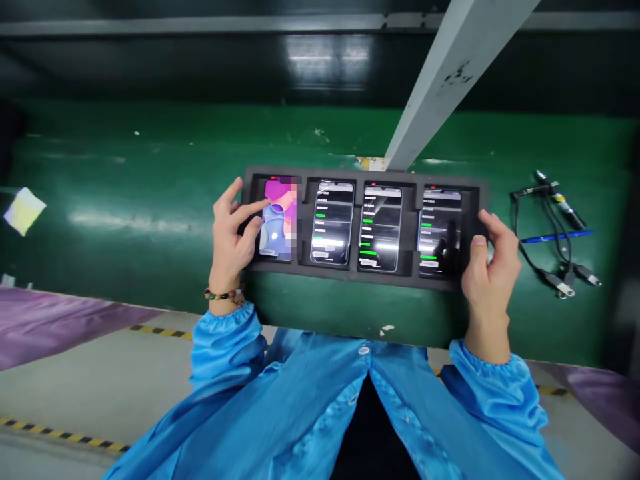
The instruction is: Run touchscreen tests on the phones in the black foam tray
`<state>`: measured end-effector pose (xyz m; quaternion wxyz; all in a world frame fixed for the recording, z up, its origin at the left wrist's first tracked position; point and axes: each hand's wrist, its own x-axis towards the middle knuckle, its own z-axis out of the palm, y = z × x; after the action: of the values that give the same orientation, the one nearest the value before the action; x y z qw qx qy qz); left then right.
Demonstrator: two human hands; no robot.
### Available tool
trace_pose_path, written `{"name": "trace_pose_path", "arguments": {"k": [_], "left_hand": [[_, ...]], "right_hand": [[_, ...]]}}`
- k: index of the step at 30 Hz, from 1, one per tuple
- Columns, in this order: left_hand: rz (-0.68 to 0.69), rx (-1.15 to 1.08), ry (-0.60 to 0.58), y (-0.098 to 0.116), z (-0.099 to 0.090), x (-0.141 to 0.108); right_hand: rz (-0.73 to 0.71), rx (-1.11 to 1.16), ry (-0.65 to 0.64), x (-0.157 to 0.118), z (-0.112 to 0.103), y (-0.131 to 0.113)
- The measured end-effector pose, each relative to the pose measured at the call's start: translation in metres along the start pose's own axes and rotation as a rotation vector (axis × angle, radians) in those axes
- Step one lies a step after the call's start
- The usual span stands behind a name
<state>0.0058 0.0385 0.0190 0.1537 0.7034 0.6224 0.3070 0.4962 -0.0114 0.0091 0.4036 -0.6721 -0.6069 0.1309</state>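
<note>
A dark foam tray [305, 268] lies crosswise in front of me, with several smartphones in its separate slots. The leftmost smartphone [275, 230] shows a colourful wallpaper, partly pixelated. The second smartphone [331, 230], third smartphone [380, 227] and rightmost smartphone [440, 230] show dark screens with lines of text, some green. My left hand [234, 233] is at the tray's left end, fingers apart, its index finger reaching over the wallpaper screen. At the right end, my right hand [493, 267] has its curled fingers and thumb against the tray's edge.
The green tabletop [150, 267] extends around the tray. To the right lie black cables [547, 220], a black cylindrical object [565, 207] and a blue pen [560, 236]. A grey post [450, 80] rises behind the tray. A pale square piece [25, 211] is at far left.
</note>
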Motion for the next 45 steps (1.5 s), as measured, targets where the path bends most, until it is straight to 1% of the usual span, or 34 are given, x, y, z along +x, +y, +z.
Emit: {"name": "trace_pose_path", "arguments": {"k": [4, 6, 8, 10, 14, 17, 20, 25, 29, 31, 33, 34, 35, 38, 39, 40, 42, 43, 45], "left_hand": [[0.045, -0.016, -0.015, -0.002, -0.002, -0.003], [0.093, -0.012, -0.02, -0.001, -0.003, -0.003], [0.108, -0.02, -0.016, 0.001, -0.003, -0.003], [0.069, -0.043, 0.006, 0.003, -0.003, -0.002], [-0.055, -0.067, 0.081, 0.003, 0.001, 0.001], [-0.106, -0.073, 0.074, 0.003, 0.004, 0.003], [-0.105, -0.057, 0.066, 0.003, 0.004, 0.003], [-0.058, -0.025, 0.041, 0.002, 0.004, 0.003], [0.06, 0.012, 0.066, 0.001, 0.0, 0.0], [0.107, 0.03, 0.082, 0.006, -0.002, -0.002], [0.153, 0.056, 0.066, 0.016, 0.002, -0.004], [0.187, 0.069, 0.04, 0.024, 0.006, -0.004], [0.225, 0.079, -0.003, 0.033, 0.011, -0.004], [0.33, 0.083, -0.184, 0.061, 0.03, -0.002], [0.358, 0.07, -0.232, 0.069, 0.035, -0.002], [0.382, 0.048, -0.262, 0.075, 0.04, -0.001], [0.414, -0.006, -0.256, 0.08, 0.043, -0.001], [0.415, -0.026, -0.222, 0.079, 0.043, -0.002], [0.369, -0.032, -0.12, 0.073, 0.038, -0.003]], "right_hand": [[0.036, 0.005, 0.005, -0.001, 0.001, 0.003], [0.039, 0.003, 0.009, 0.0, 0.001, 0.003], [0.036, -0.005, 0.019, 0.0, 0.002, 0.002], [0.044, -0.01, 0.028, 0.0, 0.002, 0.001], [0.05, -0.008, 0.026, 0.001, 0.003, -0.001], [0.011, -0.036, 0.012, 0.002, 0.002, -0.002], [-0.018, -0.048, -0.019, 0.003, 0.002, -0.006], [-0.064, -0.054, -0.104, 0.002, 0.001, -0.011], [-0.086, -0.008, -0.028, -0.003, -0.003, -0.006], [-0.092, -0.007, -0.019, -0.004, -0.004, -0.007], [-0.125, -0.044, -0.065, -0.004, 0.0, -0.015], [-0.157, -0.056, -0.116, -0.004, 0.004, -0.022], [-0.2, -0.059, -0.188, -0.003, 0.009, -0.031], [-0.318, -0.035, -0.432, -0.003, 0.027, -0.058], [-0.342, -0.02, -0.469, -0.003, 0.031, -0.064], [-0.356, 0.003, -0.476, -0.002, 0.033, -0.066], [-0.362, 0.067, -0.415, -0.002, 0.029, -0.062], [-0.351, 0.092, -0.354, -0.001, 0.023, -0.057], [-0.277, 0.086, -0.209, 0.001, 0.009, -0.042]]}}
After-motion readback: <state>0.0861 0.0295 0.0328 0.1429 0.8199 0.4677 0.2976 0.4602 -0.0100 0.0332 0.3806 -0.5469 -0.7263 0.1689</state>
